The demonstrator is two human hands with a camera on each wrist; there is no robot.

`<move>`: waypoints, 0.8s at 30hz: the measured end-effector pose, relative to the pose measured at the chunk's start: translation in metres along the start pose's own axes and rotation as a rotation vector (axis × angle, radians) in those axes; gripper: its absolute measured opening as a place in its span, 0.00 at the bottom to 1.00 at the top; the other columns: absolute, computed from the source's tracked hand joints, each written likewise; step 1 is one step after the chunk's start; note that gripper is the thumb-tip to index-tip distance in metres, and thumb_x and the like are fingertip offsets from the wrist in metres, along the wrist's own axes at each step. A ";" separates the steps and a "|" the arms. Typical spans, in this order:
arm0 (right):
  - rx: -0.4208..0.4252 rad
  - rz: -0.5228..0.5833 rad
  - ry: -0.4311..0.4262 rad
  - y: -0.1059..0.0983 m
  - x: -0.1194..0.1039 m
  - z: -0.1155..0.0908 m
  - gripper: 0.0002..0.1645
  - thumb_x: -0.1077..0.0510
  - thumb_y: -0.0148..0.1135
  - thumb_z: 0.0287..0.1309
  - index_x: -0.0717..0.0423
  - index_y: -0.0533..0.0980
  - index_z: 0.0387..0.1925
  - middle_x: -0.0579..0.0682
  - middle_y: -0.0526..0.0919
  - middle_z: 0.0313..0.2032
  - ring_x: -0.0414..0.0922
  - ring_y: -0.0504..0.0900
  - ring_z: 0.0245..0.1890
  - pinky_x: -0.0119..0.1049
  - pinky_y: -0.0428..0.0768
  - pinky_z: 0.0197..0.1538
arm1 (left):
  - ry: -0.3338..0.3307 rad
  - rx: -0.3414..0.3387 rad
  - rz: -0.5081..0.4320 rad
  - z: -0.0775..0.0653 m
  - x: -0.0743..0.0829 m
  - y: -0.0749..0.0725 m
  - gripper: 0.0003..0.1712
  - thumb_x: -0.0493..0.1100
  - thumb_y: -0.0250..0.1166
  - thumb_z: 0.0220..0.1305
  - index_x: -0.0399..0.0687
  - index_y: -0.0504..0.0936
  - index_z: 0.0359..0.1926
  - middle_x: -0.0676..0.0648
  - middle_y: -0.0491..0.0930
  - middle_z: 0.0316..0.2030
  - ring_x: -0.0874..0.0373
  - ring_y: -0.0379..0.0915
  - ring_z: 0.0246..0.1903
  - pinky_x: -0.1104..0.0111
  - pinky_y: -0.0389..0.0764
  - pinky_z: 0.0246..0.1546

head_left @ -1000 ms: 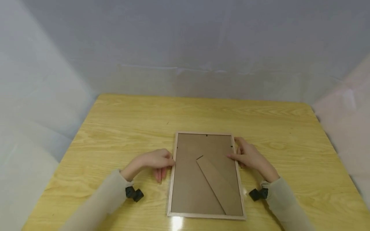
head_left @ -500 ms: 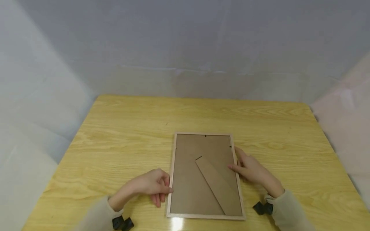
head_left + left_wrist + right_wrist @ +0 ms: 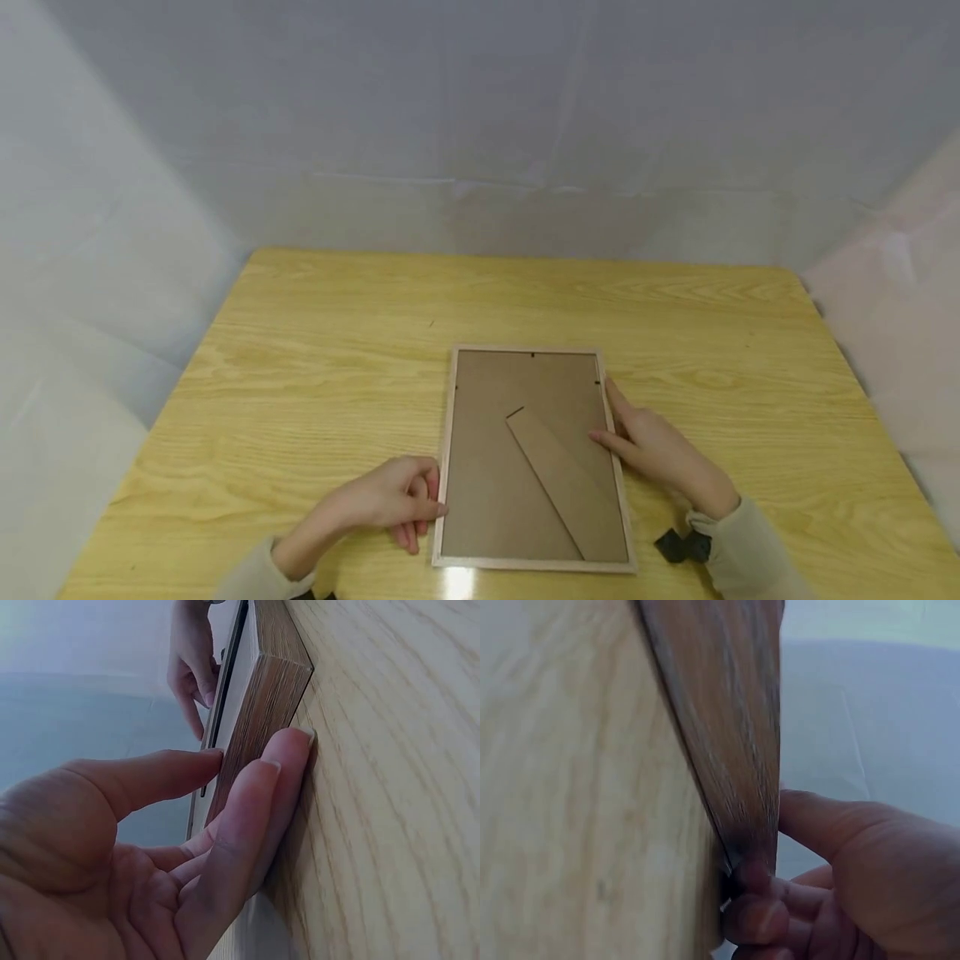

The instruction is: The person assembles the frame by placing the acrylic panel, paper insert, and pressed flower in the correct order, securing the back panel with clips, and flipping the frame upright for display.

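Observation:
A picture frame (image 3: 480, 492) lies face down on the wooden table, its brown backing board up and its long sides running away from me. A slanted stand flap (image 3: 562, 492) lies flat against the backing. Low on the frame's left side, my left hand (image 3: 390, 500) holds the edge. In the left wrist view its thumb touches the back rim, with fingers along the outer side near a corner. Higher up on the right side, my right hand (image 3: 667, 454) grips the edge, thumb over the backing. The right wrist view shows its fingertips (image 3: 757, 919) low beside the frame's wooden side.
The yellow wood-grain table (image 3: 337, 333) stretches beyond the frame to a back edge. Pale sheeting (image 3: 480, 125) hangs behind and at both sides. A small black device (image 3: 682, 546) sits at the right sleeve cuff.
My left hand has slid along the frame's left side toward me. The right hand has also come nearer along the right side. The frame has stayed nearly in place.

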State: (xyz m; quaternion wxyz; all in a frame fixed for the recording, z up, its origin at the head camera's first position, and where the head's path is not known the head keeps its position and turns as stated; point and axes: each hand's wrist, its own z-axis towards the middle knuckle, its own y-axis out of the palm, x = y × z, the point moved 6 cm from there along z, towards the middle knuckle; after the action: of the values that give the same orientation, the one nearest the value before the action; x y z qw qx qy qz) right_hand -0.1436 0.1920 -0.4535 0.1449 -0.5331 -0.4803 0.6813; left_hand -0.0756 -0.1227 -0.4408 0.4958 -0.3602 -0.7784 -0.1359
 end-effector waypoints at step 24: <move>0.099 0.022 -0.173 0.003 0.014 0.003 0.49 0.51 0.62 0.67 0.64 0.47 0.77 0.60 0.44 0.77 0.57 0.47 0.76 0.37 0.46 0.75 | 0.052 0.018 0.165 -0.003 0.005 0.006 0.08 0.35 0.61 0.68 0.41 0.69 0.35 0.44 0.74 0.17 0.51 0.77 0.11 0.59 0.80 0.10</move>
State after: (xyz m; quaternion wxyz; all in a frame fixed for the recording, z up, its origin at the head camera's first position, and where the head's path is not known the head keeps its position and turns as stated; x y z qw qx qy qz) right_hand -0.1507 0.1985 -0.4644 0.1218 -0.4696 -0.4509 0.7492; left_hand -0.0707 -0.1181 -0.4355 0.5284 -0.4151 -0.7343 -0.0968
